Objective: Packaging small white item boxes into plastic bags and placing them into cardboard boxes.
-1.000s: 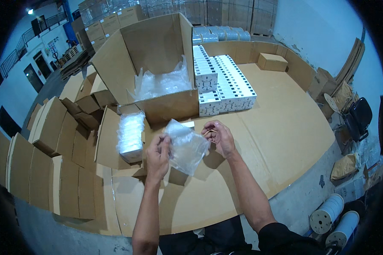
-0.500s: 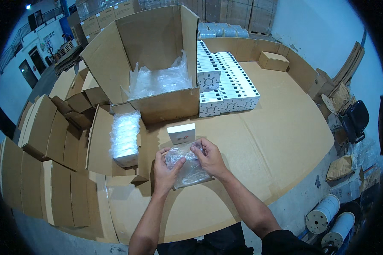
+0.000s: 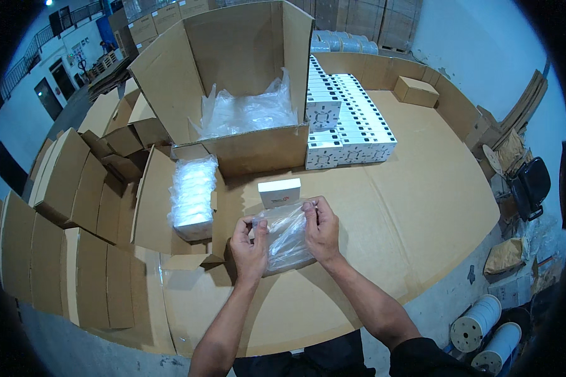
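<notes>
A clear plastic bag is stretched between my two hands just above the cardboard-covered table. My left hand pinches its left edge, thumb on top. At the upper right edge, my right hand grips it between thumb and fingers. Right behind the bag stands a small white box with a little red mark, upright and touched by neither hand. To the left, an open carton holds a row of white boxes wrapped in clear plastic.
A large open carton with more clear bags stands behind. White boxes with black marks are stacked to its right. Empty cartons crowd the left side. A brown box sits at the far right; cable spools stand on the floor.
My hands have moved apart, and the bag between them is now spread wider and flatter. The whole view has shifted slightly.
</notes>
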Available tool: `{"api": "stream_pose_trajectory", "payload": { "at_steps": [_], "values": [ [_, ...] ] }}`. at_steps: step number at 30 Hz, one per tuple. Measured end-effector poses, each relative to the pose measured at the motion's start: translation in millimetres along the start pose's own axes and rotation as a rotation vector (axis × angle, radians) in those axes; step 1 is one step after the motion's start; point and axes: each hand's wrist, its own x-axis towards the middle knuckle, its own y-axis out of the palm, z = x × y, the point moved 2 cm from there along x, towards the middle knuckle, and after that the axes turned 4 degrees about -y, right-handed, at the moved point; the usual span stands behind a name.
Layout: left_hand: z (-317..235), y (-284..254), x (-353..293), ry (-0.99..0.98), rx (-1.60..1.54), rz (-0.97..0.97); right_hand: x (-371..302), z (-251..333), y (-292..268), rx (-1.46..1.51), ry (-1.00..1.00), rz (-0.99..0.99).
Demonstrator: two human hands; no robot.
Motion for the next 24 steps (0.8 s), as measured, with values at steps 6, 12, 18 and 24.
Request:
{"api": "stream_pose_trajectory", "payload": {
  "at_steps": [6,12,18,24],
  "values": [
    [0,-1,0,0.041,-0.106,-0.074,-2,-1,0,-0.001,0.027,-0.003],
    [-7,-2,0,0.087,-0.043,-0.116,-7,-5,7,0.206,0.207,0.124],
    [-10,-4,0,0.033,0.089,-0.144,-10,6,8,0.032,0.034,0.067],
    [-18,1,-4,0.027,0.058,-0.142,-7,7,2,-0.009,0.008,0.066]
  ]
}}
